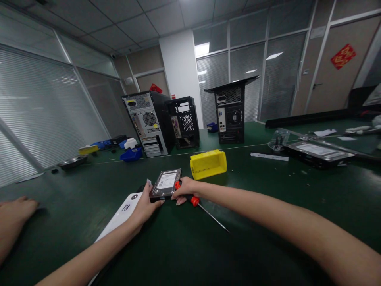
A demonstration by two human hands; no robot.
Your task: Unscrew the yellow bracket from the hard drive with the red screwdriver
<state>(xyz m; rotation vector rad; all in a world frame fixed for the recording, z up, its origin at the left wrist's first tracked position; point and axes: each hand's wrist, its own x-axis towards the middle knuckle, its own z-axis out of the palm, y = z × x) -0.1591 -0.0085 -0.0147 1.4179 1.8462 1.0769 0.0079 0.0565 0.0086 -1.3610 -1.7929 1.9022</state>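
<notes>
Disk drive, dark, flat, white label

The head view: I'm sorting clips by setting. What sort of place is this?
Probably an office room used as a computer workshop: PC towers stand on the green table, the left hand holds a hard drive and the right hand a screwdriver, and glass partitions with blinds stand behind.

Bright ceiling panels reflect off the glass around my dim room; wide-angle distortion stretches my forearms near the edges.
</notes>
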